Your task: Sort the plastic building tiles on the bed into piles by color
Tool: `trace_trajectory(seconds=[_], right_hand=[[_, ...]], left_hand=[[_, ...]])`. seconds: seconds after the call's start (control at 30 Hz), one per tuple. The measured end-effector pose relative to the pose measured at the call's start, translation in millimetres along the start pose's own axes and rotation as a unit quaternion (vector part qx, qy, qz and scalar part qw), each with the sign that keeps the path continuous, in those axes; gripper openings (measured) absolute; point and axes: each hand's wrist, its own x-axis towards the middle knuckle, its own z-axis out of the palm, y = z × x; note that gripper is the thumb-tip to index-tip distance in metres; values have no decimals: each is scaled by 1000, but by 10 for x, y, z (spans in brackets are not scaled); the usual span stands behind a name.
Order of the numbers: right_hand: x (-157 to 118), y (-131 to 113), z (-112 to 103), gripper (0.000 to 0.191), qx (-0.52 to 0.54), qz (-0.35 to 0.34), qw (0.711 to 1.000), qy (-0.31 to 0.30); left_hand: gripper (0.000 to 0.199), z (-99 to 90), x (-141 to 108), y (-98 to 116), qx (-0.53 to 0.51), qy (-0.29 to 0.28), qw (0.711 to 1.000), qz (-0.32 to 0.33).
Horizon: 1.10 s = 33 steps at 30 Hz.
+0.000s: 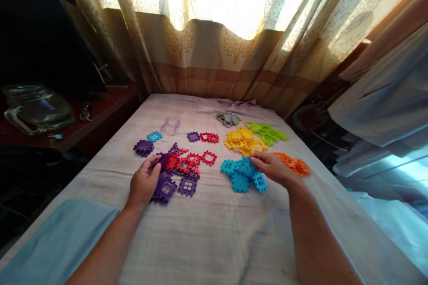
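My left hand (145, 181) is at the left side of a mixed heap, thumb and fingers closed at the edge of a purple toothed building tile (163, 159). Below it lie purple window tiles (167, 188), with red toothed tiles (187, 163) heaped to their upper right. Over the blue tile pile (240, 181), my right hand (272, 167) pinches at a blue toothed building tile (248, 164). The hand itself partly hides this grip. Close to its wrist is a pile of orange tiles (296, 164).
Yellow tiles (243, 140), green tiles (267, 133) and grey tiles (228, 119) lie in piles farther back. Loose purple (143, 147) and blue (154, 136) tiles sit at left. A glass jug (38, 111) stands on a dark side table (100, 113). Curtains (214, 58) hang behind.
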Motion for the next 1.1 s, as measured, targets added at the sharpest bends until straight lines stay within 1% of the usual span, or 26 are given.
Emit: trace_trajectory(seconds=[0.1,0.17,0.23,0.37,0.43,0.5,0.6,0.7,0.83,0.97,1.03,1.1], right_hand=[[1,-14,26,34,-24,8,999,-49],[1,-41,25,34,-48,11,998,-50],[-13,-72,3,34,-75,8,997,-20],[-16,-172,-9,35,-115,-14,991,63],[44,-270,62,35,-132,-27,989,67],[161,-422,207,33,-150,-50,986,53],[429,-740,533,30,-186,-109,977,7],[755,-1091,917,31,-236,-167,956,-45],[1177,-1462,1399,36,-278,-234,928,-83],[1524,-1679,1776,50,-323,-286,897,-101],[1659,-1748,1911,54,-338,-303,884,-111],[1764,-1804,2010,53,-346,-307,878,-124]], left_hand=[[45,-7,1,5,-1,-3,1000,1],[45,-8,0,7,-6,-3,1000,2],[45,-4,-1,6,-10,-2,1000,1],[43,11,-3,-5,-18,-1,1000,1],[43,18,-4,-13,-30,-1,1000,4],[43,20,-7,-19,-42,1,999,4],[43,16,-12,-20,-60,13,998,-3],[41,11,-17,-5,-88,22,996,-5],[39,3,-20,14,-110,31,993,-14],[37,-13,-24,8,-106,39,993,-22],[35,-19,-27,2,-107,44,993,-22],[34,-22,-29,-2,-107,49,993,-22]])
